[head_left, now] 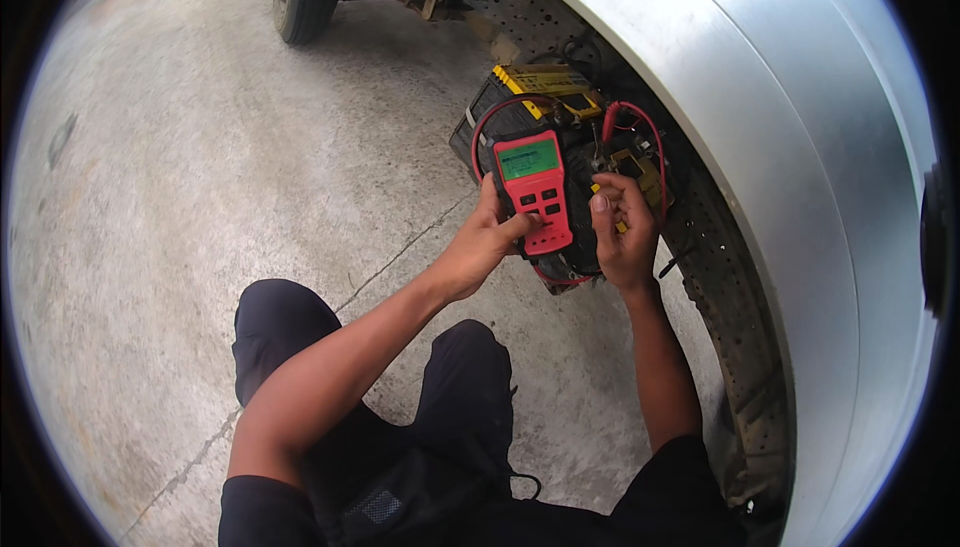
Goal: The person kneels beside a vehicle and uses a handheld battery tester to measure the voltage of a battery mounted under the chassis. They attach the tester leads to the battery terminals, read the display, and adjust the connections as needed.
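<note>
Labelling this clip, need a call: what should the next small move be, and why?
Probably a light press with the left hand's thumb: that hand holds the red tester, the thumb lies over its lower keys, and the green screen shows dark text. The right hand is off the tester; whether it grips anything is unclear.
</note>
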`<state>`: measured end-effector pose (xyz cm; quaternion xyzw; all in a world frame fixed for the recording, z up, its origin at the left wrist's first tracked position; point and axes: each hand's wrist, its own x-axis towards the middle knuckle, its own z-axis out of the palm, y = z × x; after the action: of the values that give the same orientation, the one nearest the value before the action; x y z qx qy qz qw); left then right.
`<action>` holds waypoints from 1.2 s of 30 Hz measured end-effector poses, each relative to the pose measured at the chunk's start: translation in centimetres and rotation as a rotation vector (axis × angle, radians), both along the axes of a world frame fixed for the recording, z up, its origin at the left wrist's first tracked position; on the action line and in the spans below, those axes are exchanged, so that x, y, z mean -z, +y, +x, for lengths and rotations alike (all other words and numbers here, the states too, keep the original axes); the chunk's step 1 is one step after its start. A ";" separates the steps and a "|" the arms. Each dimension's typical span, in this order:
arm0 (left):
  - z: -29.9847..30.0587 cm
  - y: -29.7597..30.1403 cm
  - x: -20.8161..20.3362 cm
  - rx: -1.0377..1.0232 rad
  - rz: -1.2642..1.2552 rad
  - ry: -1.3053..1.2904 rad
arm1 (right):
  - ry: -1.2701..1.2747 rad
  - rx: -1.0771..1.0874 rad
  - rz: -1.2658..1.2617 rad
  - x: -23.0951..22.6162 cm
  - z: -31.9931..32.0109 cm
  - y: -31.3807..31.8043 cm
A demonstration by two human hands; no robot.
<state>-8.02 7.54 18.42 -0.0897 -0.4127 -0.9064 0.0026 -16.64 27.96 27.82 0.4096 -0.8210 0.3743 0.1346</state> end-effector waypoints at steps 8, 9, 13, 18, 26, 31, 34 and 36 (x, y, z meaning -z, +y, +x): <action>1.2 0.0 -2.1 0.010 -0.093 -0.007 | -0.620 -0.270 0.236 -2.2 -2.5 -0.1; 1.1 0.0 -2.2 0.019 -0.097 0.008 | -0.633 -0.253 0.244 -3.0 -1.5 -1.0; 1.0 -0.5 -3.0 0.142 -0.169 0.085 | -0.667 -0.260 0.238 -2.8 -2.9 0.6; -2.0 1.2 -0.7 0.002 -0.139 0.307 | -0.710 -0.319 0.180 -2.1 -3.9 1.5; -2.5 1.2 0.1 0.022 -0.143 0.303 | -0.729 -0.274 0.128 -2.3 -3.5 1.3; -1.3 1.0 -1.7 0.047 -0.150 0.197 | -0.709 -0.291 0.085 -1.7 -4.4 2.2; 1.5 -0.2 -4.3 0.086 -0.127 0.109 | -0.732 -0.264 0.085 -2.3 -3.5 1.6; 1.1 -0.1 -3.8 0.083 -0.134 0.142 | -0.719 -0.274 0.089 -2.1 -3.8 1.7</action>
<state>-6.88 7.44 22.24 -0.1706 -0.4672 -0.8675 -0.0118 -20.42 29.69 29.91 0.3635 -0.7689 0.4724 -0.2313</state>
